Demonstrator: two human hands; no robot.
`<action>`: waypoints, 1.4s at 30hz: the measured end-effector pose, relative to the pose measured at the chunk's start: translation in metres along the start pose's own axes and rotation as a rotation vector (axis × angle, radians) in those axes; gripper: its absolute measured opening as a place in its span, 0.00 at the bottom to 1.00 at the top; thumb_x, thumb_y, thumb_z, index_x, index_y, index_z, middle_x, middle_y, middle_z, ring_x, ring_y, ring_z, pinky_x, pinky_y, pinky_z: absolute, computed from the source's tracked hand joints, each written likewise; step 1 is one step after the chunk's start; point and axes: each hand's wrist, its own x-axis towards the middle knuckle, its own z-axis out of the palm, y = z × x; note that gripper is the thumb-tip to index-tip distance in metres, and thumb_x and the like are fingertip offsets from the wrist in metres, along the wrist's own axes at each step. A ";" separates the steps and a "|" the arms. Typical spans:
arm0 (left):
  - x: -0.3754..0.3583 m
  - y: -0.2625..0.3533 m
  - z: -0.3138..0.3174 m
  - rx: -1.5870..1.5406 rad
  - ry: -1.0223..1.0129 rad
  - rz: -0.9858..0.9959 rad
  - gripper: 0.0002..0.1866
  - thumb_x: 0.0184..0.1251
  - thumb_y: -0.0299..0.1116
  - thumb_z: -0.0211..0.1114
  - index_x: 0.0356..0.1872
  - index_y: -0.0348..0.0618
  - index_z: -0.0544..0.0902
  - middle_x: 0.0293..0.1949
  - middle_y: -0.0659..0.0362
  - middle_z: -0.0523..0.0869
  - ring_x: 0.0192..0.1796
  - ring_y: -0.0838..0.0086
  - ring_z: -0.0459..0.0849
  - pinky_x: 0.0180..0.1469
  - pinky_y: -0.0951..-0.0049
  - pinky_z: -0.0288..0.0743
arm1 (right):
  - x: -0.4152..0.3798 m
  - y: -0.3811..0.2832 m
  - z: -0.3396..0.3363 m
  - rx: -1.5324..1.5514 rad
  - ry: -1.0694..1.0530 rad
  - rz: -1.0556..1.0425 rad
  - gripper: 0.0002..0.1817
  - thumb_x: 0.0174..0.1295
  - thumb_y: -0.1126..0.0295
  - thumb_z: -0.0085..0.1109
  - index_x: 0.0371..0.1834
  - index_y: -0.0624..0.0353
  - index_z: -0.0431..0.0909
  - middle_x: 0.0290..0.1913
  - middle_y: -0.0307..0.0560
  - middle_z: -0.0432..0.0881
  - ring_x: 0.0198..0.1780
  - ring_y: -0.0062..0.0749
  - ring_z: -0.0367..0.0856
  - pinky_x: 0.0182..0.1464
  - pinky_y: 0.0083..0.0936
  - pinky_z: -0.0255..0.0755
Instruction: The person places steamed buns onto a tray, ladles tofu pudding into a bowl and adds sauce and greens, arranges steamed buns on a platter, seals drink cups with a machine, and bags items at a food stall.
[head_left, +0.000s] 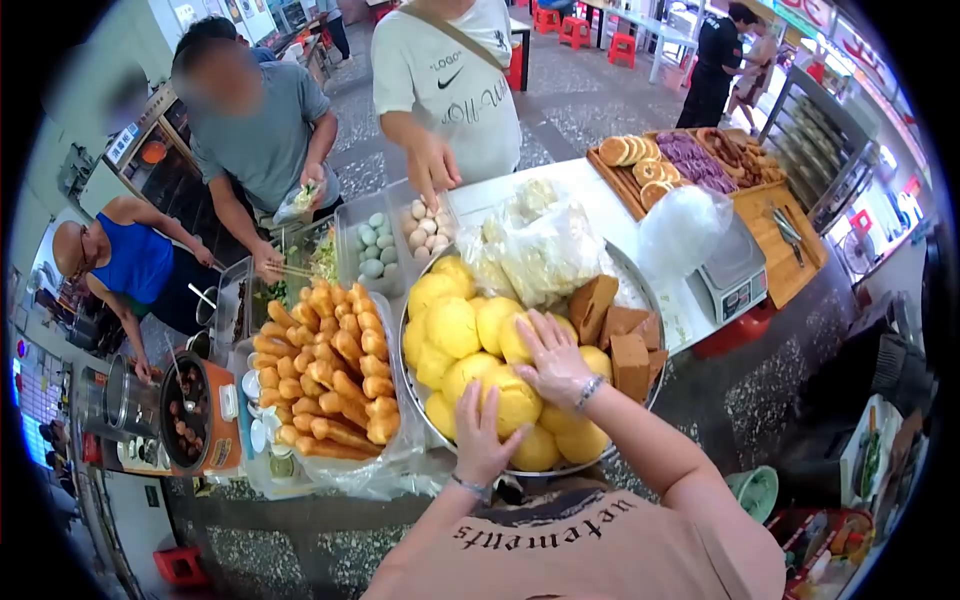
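Yellow buns (452,327) are heaped in a round metal tray (655,290) directly under our hands, as we see in the head view. Our right hand (553,360) lies open on the pile with its fingers spread, and our left hand (485,435) is open too, fingers apart, against the buns at the near side. Neither hand is closed around a bun.

Just right of our right hand, brown blocks (630,365) crowd the tray's edge. Beyond it, a filled plastic bag (535,250) takes up the far side and blocks our reach there. Left of our left hand, fried dough sticks (330,370) are piled up beside the tray, their loose plastic liner (400,470) bunched between us and the pile.

Farther past our hands sit green-tinted eggs (377,245) and brown eggs (425,230), where a person in a white shirt (455,100) reaches down. A person in a grey shirt (262,130) holds a small bag (300,200) to the left of that. Well to the right of our grip are a scale (725,275), a puffed-up clear bag (685,230) and flat round breads (655,175).
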 end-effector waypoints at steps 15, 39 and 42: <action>-0.017 0.033 0.011 -0.040 0.097 -0.313 0.46 0.50 0.36 0.75 0.70 0.37 0.58 0.70 0.39 0.56 0.71 0.46 0.58 0.70 0.55 0.57 | -0.003 0.012 -0.018 0.132 0.063 -0.129 0.39 0.61 0.53 0.54 0.71 0.62 0.55 0.71 0.67 0.55 0.71 0.64 0.54 0.71 0.49 0.51; 0.005 0.048 0.007 -0.131 0.245 -0.439 0.33 0.60 0.29 0.63 0.66 0.32 0.61 0.55 0.40 0.68 0.55 0.49 0.70 0.61 0.57 0.65 | -0.064 -0.006 -0.015 0.422 0.063 -0.335 0.37 0.57 0.65 0.62 0.67 0.71 0.58 0.66 0.68 0.63 0.68 0.57 0.62 0.68 0.39 0.60; 0.024 0.030 0.009 -0.120 0.237 -0.367 0.27 0.60 0.27 0.62 0.62 0.36 0.70 0.55 0.43 0.68 0.56 0.51 0.69 0.62 0.58 0.64 | -0.069 -0.003 -0.021 0.431 0.073 -0.360 0.35 0.60 0.64 0.60 0.66 0.71 0.59 0.65 0.67 0.64 0.66 0.58 0.64 0.68 0.40 0.61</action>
